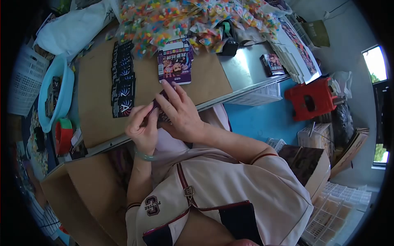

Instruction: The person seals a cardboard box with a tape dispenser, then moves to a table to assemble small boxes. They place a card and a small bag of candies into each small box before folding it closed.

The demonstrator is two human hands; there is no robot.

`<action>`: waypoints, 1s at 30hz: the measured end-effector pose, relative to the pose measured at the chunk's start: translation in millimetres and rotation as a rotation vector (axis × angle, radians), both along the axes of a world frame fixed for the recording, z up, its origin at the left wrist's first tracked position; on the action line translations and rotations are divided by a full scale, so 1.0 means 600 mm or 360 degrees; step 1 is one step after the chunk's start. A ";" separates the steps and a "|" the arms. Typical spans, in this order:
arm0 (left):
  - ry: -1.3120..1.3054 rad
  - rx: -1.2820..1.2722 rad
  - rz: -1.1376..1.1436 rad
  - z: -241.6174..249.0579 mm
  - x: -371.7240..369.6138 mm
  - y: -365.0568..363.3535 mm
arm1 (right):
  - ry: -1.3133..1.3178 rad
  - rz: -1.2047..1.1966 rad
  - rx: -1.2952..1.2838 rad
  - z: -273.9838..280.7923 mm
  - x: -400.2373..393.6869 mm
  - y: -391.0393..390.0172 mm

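Purple carton (156, 104), dark and mostly hidden by fingers, clamped in left grip (141, 125) and right grip (182, 113).

Hands (162, 112) at a small dark box (156, 105).

Dark purple piece (155, 104): mostly hidden by left hand (143, 126), right hand (183, 115).
Clear plastic packets of multicoloured pellets (164, 20): cut off above.
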State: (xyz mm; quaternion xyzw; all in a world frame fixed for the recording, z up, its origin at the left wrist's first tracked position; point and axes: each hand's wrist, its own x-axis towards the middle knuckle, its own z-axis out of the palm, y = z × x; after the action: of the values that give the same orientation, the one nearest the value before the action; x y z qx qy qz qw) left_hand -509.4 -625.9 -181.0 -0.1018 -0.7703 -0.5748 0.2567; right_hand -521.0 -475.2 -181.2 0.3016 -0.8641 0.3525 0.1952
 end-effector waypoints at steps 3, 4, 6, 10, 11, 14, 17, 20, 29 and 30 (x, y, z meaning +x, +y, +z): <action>-0.0152 0.0351 -0.0219 -0.002 -0.042 0.064 | 0.0104 -0.0147 0.0081 0.013 -0.029 0.064; -0.0239 0.0468 -0.0310 -0.021 -0.060 0.087 | 0.0181 -0.0203 0.0142 0.015 -0.043 0.093; -0.0113 0.0387 -0.0366 -0.022 -0.097 0.136 | 0.0115 -0.0241 0.0135 0.028 -0.062 0.147; -0.0274 0.0596 -0.0396 -0.009 -0.136 0.223 | 0.0024 -0.0464 0.0218 0.038 -0.067 0.173; -0.0194 0.0616 -0.0433 -0.010 -0.143 0.233 | 0.0103 -0.0573 0.0205 0.033 -0.068 0.178; -0.0244 0.0606 -0.0490 -0.004 -0.131 0.247 | 0.0055 -0.0660 -0.0101 -0.002 -0.072 0.194; -0.0156 0.0352 -0.0445 0.002 -0.134 0.237 | 0.0165 -0.0639 0.0027 0.012 -0.081 0.221; -0.0038 -0.0038 -0.0199 -0.010 -0.157 0.199 | 0.0305 -0.0975 0.0246 0.042 -0.122 0.313; -0.0612 -0.0652 0.0326 -0.079 -0.252 0.067 | -0.0456 -0.1318 0.0886 -0.054 -0.210 0.550; -0.0698 -0.0678 0.0313 -0.077 -0.254 0.063 | -0.0498 -0.1321 0.0896 -0.048 -0.207 0.547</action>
State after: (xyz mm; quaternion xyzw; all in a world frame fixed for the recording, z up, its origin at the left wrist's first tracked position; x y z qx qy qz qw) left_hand -661.9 -588.1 -227.4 0.0481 -0.9165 -0.3812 0.1117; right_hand -645.4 -146.9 -209.8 -0.0817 -0.9909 0.0406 0.0985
